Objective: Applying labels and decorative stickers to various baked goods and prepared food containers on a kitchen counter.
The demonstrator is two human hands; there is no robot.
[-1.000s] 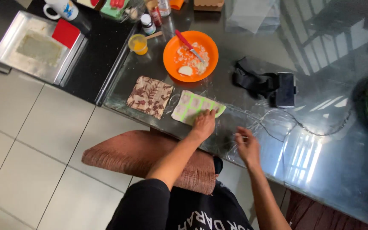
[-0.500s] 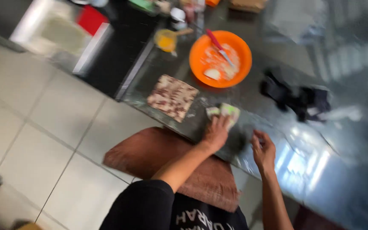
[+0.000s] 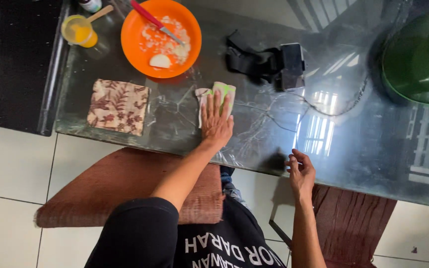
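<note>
The left hand (image 3: 216,123) lies flat, palm down, on a small white and light-green cloth (image 3: 223,94) in the middle of the near part of the glass counter (image 3: 353,144). Its fingers are stretched out and spread over the cloth; the grip is wide open and closes on nothing, only pressing the cloth to the glass. The cloth shows past the fingertips on the far side and at both sides of them.

The right hand (image 3: 301,173) rests at the near edge of the counter, to the right of the left hand and well apart from the cloth. Its fingers are loosely curled, the grip half open, and it has hold of nothing.

Left of the cloth lies a square brown cloth with a leaf pattern (image 3: 118,106), flat near the counter's left edge. Beyond it, at the far side, stands an orange bowl (image 3: 140,54) with white pieces in it and a red-handled utensil (image 3: 155,22) leaning across it. Left of the bowl is a cup of yellow liquid (image 3: 80,31) with a wooden stick in it. Right of the bowl lies a black strap with a dark box-shaped device (image 3: 269,60). A green dome-shaped object (image 3: 418,59) stands at the far right.
</note>
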